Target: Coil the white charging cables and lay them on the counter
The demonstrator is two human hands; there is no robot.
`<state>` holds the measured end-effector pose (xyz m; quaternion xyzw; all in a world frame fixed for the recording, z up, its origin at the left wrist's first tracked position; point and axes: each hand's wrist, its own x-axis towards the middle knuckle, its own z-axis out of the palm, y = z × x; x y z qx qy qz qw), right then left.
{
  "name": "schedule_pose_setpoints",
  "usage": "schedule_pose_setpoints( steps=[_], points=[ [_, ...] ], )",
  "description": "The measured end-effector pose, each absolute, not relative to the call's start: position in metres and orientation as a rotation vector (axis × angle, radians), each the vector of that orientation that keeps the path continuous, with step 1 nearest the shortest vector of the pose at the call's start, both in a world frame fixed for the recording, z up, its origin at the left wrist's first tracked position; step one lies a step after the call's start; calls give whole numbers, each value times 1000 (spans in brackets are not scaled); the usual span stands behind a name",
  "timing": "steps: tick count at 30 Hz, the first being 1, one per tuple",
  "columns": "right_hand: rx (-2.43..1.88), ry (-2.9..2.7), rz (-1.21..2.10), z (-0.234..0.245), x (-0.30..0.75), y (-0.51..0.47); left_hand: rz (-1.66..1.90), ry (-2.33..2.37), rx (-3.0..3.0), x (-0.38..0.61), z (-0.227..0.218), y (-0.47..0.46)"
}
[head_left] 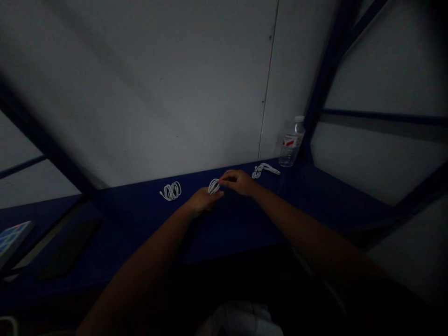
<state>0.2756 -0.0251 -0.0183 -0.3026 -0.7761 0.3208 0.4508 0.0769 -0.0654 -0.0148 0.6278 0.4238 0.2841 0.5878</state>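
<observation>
Dark blue bench (133,210) ran along a pale wall (140,93), lots of open room toward our edge. We pinched a white cable coil (213,186) between our left hand (203,200) and right hand (240,182); another coil (171,191) sat left, a third coil (265,170) further right by a plastic water bottle (291,142).

A clear plastic water bottle (291,143) with a red label is stood on the far edge of the dark blue surface (129,210). A white wall panel (140,93) is raised behind that surface, and a blue-and-white patterned object (12,240) is seen at its left end.
</observation>
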Motion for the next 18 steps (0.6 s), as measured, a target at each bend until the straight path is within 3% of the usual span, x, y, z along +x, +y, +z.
schedule_pose_setpoints(
  steps=[7,18],
  points=[
    [-870,-1997,406,-13,286,-26,699,1037,1423,73,-8,-63],
    [-907,-2049,321,-9,294,-24,769,1178,1467,69,-9,-57]
  ],
)
